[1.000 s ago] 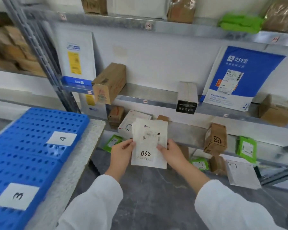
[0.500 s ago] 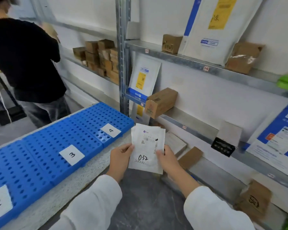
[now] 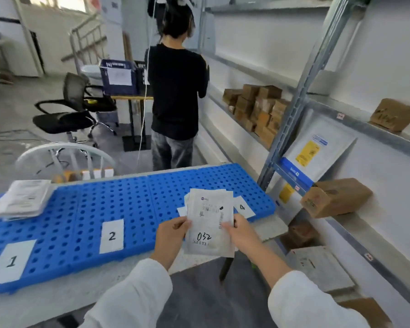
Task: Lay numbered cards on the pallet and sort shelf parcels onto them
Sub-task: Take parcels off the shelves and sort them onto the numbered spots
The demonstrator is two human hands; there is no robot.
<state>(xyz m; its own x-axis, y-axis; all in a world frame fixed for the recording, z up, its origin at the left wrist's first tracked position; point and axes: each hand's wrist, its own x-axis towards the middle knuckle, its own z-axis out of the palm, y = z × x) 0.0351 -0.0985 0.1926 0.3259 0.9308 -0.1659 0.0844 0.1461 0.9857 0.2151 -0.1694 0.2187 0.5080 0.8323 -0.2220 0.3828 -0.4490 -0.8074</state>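
Your left hand [image 3: 169,235] pinches the left edge of a flat white parcel [image 3: 210,235], thumb laid on its face. Your right hand [image 3: 240,233] grips the right edge the same way, thumb over the printed label. You hold the parcel upright and facing you, with "032" handwritten in black low on its front and a barcode label above that. Both sleeves are white.

The parcel hangs above the near edge of the blue pallet [image 3: 128,200], clear of its surface, towards the pallet's right end. Just past its right side lies the card marked 4 [image 3: 243,207], partly covered from your view. A white corner peeks out at the parcel's left side; it may be another numbered card, but the parcel hides its number. Further left on the pallet lie the card marked 2 [image 3: 111,236] and, near the left end, the card marked 1 [image 3: 11,261]. At the far left corner a flat clear-wrapped packet [image 3: 21,197] rests on the pallet. The pallet sits on a pale table [image 3: 57,301].

To your right runs the metal shelf rack [image 3: 291,114]. A brown box [image 3: 336,197] sits on the middle shelf, and beside it a white mailer with a yellow label [image 3: 317,155] leans against the wall. A flat grey parcel [image 3: 320,266] lies on the shelf below. Further along the rack is a stack of small brown boxes [image 3: 256,110].

Beyond the pallet a person in a black top [image 3: 178,91] stands facing the shelves, back to you, with a black office chair [image 3: 69,110] to their left.
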